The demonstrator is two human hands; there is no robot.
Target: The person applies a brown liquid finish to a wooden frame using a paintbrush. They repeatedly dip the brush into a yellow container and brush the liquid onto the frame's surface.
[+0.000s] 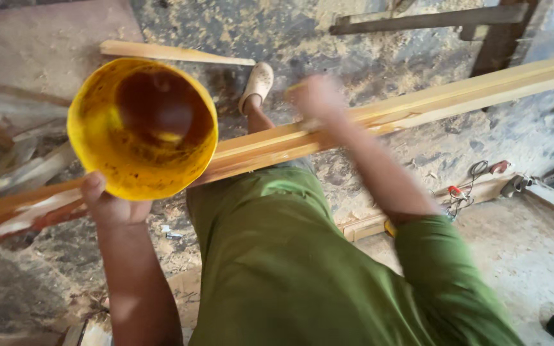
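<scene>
My left hand [107,204] grips the rim of a yellow plastic cup [142,128], stained brown inside and tilted so its mouth faces me. A long wooden plank [431,99] runs from lower left to upper right across my lap. My right hand [315,97] is blurred over the plank's middle and seems to hold a thin yellowish stick or brush; I cannot tell exactly what it is. My green clothing [277,256] fills the lower middle, and my foot in a pale shoe [256,85] shows beyond the plank.
The concrete floor [379,45] is strewn with sawdust. A short wooden strip [174,52] lies at the top left, dark wooden beams [431,19] at the top right. Wires and small tools [469,186] lie on a strip at the right. A plywood sheet [46,45] lies at the upper left.
</scene>
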